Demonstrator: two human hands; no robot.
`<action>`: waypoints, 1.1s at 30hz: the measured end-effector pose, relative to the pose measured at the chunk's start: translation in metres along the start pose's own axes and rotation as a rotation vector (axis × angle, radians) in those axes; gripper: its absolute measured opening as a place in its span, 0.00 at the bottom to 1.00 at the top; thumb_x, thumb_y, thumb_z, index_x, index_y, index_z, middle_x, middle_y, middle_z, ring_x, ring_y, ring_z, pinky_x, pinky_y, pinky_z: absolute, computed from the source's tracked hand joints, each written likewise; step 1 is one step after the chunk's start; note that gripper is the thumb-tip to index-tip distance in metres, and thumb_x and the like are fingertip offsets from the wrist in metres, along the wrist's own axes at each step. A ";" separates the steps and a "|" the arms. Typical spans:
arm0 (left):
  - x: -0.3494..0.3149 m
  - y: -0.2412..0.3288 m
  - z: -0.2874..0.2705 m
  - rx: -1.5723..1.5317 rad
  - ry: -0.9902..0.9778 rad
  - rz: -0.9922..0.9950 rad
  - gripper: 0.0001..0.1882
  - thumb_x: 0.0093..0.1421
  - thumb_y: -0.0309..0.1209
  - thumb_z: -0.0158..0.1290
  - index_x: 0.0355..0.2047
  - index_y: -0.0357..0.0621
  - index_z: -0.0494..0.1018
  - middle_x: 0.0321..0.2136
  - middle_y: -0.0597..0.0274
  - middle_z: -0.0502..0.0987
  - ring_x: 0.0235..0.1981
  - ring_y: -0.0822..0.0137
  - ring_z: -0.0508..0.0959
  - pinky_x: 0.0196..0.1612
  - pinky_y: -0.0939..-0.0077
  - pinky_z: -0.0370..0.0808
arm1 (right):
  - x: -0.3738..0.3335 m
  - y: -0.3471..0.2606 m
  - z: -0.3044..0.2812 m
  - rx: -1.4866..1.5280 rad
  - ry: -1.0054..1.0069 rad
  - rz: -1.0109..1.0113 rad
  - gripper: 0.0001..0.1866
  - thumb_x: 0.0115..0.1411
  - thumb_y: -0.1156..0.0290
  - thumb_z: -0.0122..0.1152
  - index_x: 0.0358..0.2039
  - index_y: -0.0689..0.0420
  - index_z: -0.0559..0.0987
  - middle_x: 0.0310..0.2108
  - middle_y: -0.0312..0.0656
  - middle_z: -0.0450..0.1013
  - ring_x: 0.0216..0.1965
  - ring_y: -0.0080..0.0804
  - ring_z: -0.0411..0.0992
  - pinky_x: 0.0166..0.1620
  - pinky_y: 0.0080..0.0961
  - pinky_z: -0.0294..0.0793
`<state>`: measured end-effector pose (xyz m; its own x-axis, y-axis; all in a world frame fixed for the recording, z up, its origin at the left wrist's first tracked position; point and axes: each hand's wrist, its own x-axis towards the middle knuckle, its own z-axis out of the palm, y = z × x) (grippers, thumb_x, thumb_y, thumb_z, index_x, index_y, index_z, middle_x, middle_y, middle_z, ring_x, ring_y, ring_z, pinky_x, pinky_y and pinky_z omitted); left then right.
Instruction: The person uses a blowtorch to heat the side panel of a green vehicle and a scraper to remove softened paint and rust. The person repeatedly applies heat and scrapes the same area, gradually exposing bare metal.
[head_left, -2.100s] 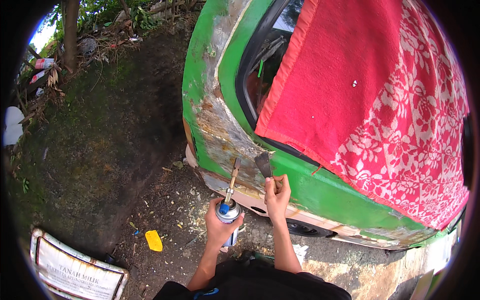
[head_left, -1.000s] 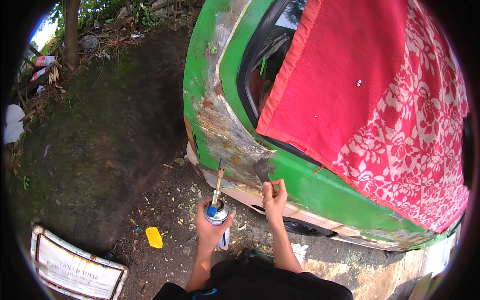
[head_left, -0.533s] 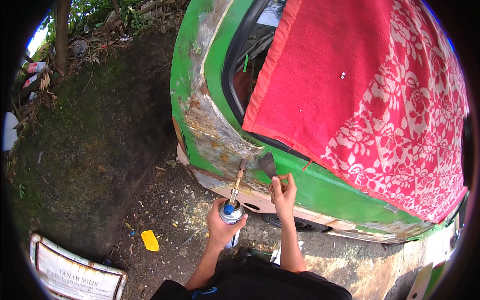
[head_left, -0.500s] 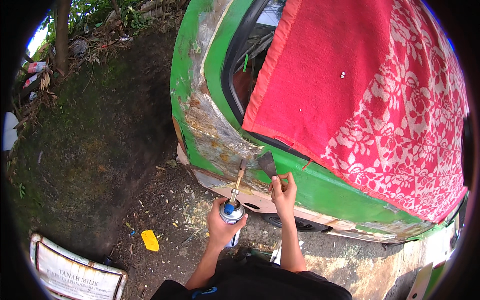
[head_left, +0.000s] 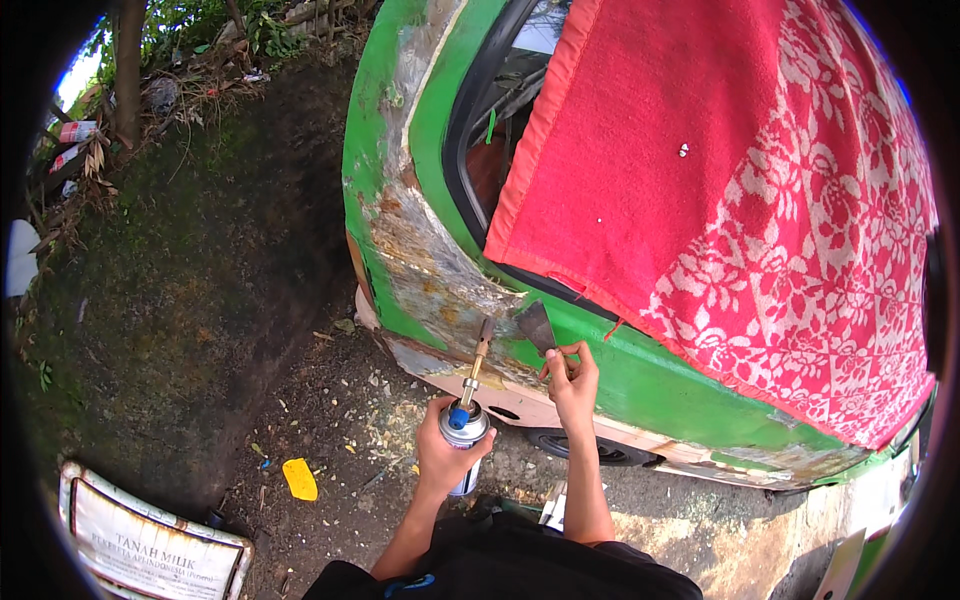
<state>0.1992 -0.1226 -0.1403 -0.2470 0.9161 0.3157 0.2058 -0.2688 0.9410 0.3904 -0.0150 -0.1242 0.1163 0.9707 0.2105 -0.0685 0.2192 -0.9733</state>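
Scraper (head_left: 537, 326) pinched in my R hand (head_left: 573, 388), extended fwd; L hand (head_left: 438, 455) wrapped round torch (head_left: 463, 425). Blade's dark, wide, angled up-left by green car (head_left: 660, 385); contact unclear.

Below centre, a silver-topped gas torch (head_left: 470, 390), brass nozzle (head_left: 483, 348) slanting up; just right, a dark scraper (head_left: 543, 335), blade (head_left: 535, 322) tilted up-left.
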 end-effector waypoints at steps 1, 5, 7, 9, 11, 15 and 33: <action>0.000 -0.001 0.000 0.003 0.002 0.001 0.31 0.47 0.28 0.73 0.48 0.38 0.68 0.32 0.62 0.81 0.33 0.73 0.82 0.39 0.75 0.79 | 0.001 -0.001 -0.001 -0.014 -0.004 -0.013 0.09 0.68 0.71 0.61 0.37 0.59 0.69 0.19 0.36 0.75 0.17 0.12 0.61 0.21 0.18 0.57; -0.002 0.000 0.001 0.023 0.008 0.005 0.31 0.47 0.28 0.73 0.47 0.38 0.68 0.32 0.62 0.81 0.33 0.72 0.82 0.39 0.74 0.79 | 0.006 -0.002 -0.004 -0.056 -0.021 -0.078 0.09 0.69 0.70 0.60 0.38 0.58 0.68 0.20 0.36 0.74 0.16 0.12 0.58 0.19 0.17 0.53; -0.003 -0.006 0.002 0.034 0.015 0.017 0.31 0.47 0.28 0.73 0.47 0.39 0.68 0.32 0.62 0.82 0.33 0.72 0.82 0.39 0.74 0.79 | 0.006 -0.005 -0.006 -0.068 -0.021 -0.083 0.10 0.69 0.70 0.60 0.38 0.58 0.69 0.20 0.36 0.74 0.16 0.12 0.58 0.19 0.17 0.53; -0.004 -0.008 0.003 0.046 0.016 0.019 0.30 0.47 0.28 0.73 0.47 0.39 0.68 0.32 0.62 0.82 0.33 0.72 0.82 0.39 0.75 0.79 | 0.005 -0.012 -0.006 -0.077 -0.013 -0.054 0.09 0.68 0.71 0.62 0.37 0.60 0.70 0.20 0.37 0.76 0.20 0.12 0.62 0.23 0.18 0.56; -0.004 -0.006 0.003 0.057 0.010 0.013 0.30 0.47 0.28 0.73 0.47 0.39 0.68 0.32 0.62 0.82 0.33 0.72 0.82 0.39 0.75 0.79 | 0.005 -0.013 -0.009 -0.091 -0.026 -0.052 0.09 0.67 0.72 0.62 0.38 0.61 0.70 0.21 0.38 0.76 0.21 0.12 0.64 0.24 0.17 0.58; -0.005 -0.008 0.006 0.025 0.011 0.031 0.30 0.47 0.28 0.73 0.47 0.39 0.68 0.33 0.63 0.81 0.33 0.73 0.81 0.39 0.75 0.79 | 0.008 -0.012 -0.011 -0.118 -0.025 -0.109 0.10 0.67 0.74 0.63 0.38 0.62 0.70 0.24 0.39 0.77 0.25 0.14 0.68 0.26 0.17 0.63; -0.007 0.006 0.012 -0.036 0.014 -0.034 0.32 0.44 0.30 0.75 0.46 0.36 0.69 0.31 0.58 0.81 0.33 0.70 0.82 0.39 0.73 0.79 | 0.014 -0.027 -0.016 -0.113 -0.037 -0.121 0.10 0.67 0.73 0.64 0.38 0.62 0.71 0.23 0.37 0.75 0.26 0.15 0.68 0.28 0.17 0.64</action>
<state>0.2139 -0.1274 -0.1383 -0.2661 0.9208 0.2852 0.1633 -0.2485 0.9548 0.4100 -0.0094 -0.0965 0.0802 0.9414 0.3276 0.0556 0.3239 -0.9445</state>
